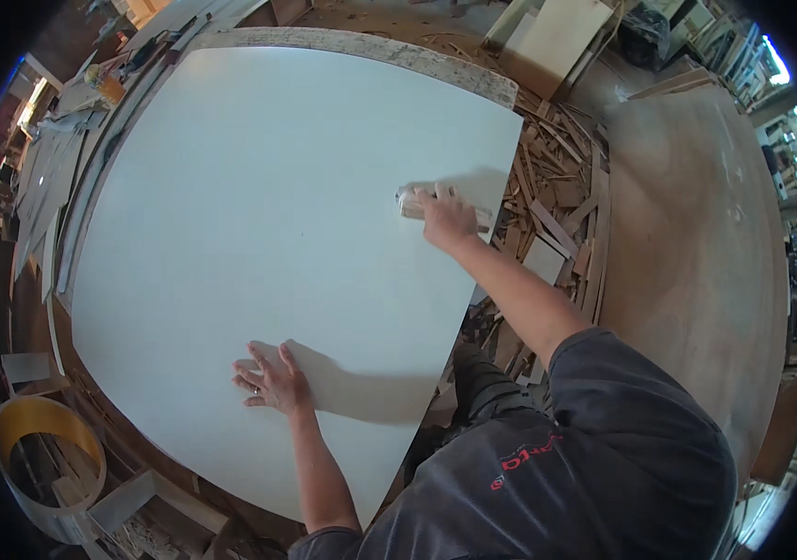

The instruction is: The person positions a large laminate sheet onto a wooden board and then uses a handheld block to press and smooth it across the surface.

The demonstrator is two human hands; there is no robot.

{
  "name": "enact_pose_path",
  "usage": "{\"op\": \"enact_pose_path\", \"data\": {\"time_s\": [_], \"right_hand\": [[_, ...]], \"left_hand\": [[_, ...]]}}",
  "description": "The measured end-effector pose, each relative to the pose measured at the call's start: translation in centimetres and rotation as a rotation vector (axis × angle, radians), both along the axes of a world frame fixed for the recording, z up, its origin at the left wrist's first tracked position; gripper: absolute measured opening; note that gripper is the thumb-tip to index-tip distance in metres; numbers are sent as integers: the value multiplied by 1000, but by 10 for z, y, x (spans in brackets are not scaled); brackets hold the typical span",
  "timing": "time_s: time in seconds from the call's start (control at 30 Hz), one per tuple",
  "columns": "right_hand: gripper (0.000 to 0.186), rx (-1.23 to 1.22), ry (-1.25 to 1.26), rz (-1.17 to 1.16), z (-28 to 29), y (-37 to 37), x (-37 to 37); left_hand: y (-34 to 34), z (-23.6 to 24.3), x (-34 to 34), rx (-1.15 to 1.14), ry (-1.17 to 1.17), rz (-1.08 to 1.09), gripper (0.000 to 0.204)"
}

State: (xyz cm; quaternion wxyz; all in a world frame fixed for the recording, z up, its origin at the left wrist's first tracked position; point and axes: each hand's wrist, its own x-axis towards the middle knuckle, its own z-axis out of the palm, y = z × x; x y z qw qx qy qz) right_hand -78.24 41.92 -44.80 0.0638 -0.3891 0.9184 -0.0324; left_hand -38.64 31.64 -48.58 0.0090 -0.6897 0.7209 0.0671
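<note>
A large smooth white panel [230,215] lies flat in front of me, with a small dark speck near its middle. My right hand [450,217] is stretched out to the panel's right side, fingers wrapped over a pale wooden block [411,207] that resembles a sanding block. The block rests on the white surface close to the right edge; its underside is hidden. Nearer to me, my left hand [272,378] lies on the panel with its fingers spread, holding nothing. A ring shows on one finger.
Wood offcuts [562,177] are heaped beyond the panel's right edge. A large brown board [688,243] stretches along the right. At lower left stands a round drum-like piece [48,457] with a yellow inside. A worn board edge [370,51] shows behind the panel.
</note>
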Motion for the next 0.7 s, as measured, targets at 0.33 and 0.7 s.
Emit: {"op": "enact_pose_path", "data": {"time_s": [0.33, 0.7], "right_hand": [[53, -1, 61, 114, -4, -134, -204], [51, -7, 6, 91, -10, -172, -205]], "left_hand": [[-6, -16, -19, -35, -89, 65, 77], [-5, -18, -22, -158, -93, 7, 78]]}}
